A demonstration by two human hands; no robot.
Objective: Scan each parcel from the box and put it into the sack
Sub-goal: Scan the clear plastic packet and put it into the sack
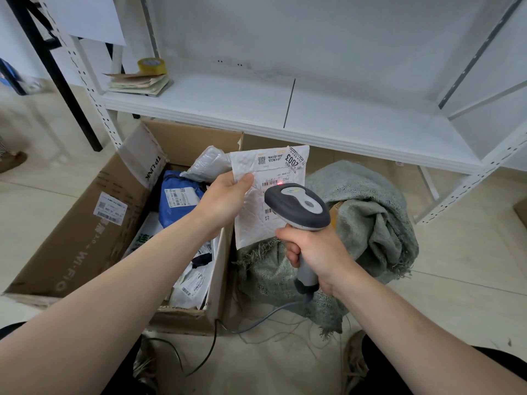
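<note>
White shelf behind, and I hold one parcel over the floor.
My left grip pinches the parcel at its left edge, upright, above the box wall and the grey sack; my right grip is closed around the scanner handle, red light on the label.

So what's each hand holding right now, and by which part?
The left hand pinches the white bubble-mailer parcel by its left edge. The right hand grips the barcode scanner by its handle, with the head aimed at the parcel's label.
</note>
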